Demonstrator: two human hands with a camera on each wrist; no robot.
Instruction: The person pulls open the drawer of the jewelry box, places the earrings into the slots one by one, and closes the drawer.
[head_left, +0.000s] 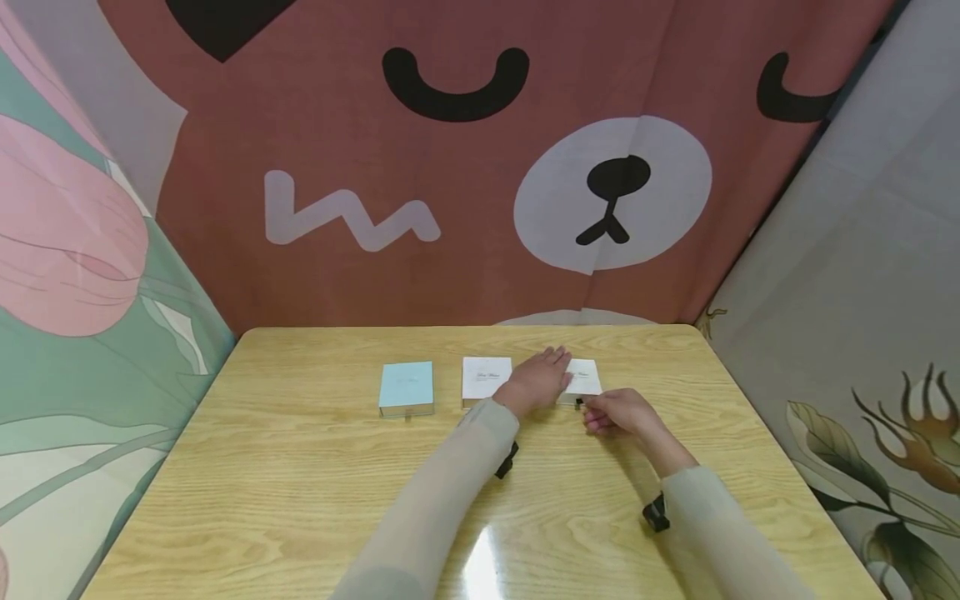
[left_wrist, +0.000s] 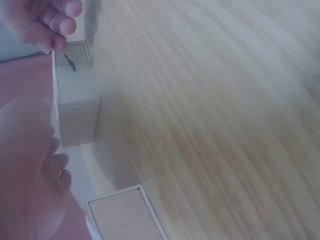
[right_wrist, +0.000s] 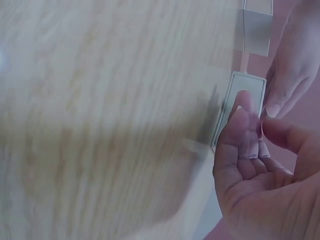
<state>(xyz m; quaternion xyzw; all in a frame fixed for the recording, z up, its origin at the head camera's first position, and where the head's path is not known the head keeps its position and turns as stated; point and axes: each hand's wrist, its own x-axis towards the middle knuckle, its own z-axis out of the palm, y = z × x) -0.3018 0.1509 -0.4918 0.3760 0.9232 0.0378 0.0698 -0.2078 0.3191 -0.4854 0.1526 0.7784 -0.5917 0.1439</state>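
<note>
Over the left part of the right white box (head_left: 587,380) lies my left hand (head_left: 537,382), its fingers extended. My right hand (head_left: 622,410) is at that box's front right corner, fingers loosely bent beside a small black pull tab (left_wrist: 71,63). In the left wrist view the tab hangs free, just apart from the right fingertips. The box's drawer front (right_wrist: 248,84) looks flush with its sleeve in the right wrist view. Another white box (head_left: 484,377) with dark lettering sits left of my left hand, partly hidden by it.
A light blue box (head_left: 407,387) with a small tab at its front sits farther left. All three boxes form a row toward the back of the wooden table (head_left: 300,467). Behind the table hangs a reddish-brown cloth (head_left: 465,283); patterned cloths hang at both sides.
</note>
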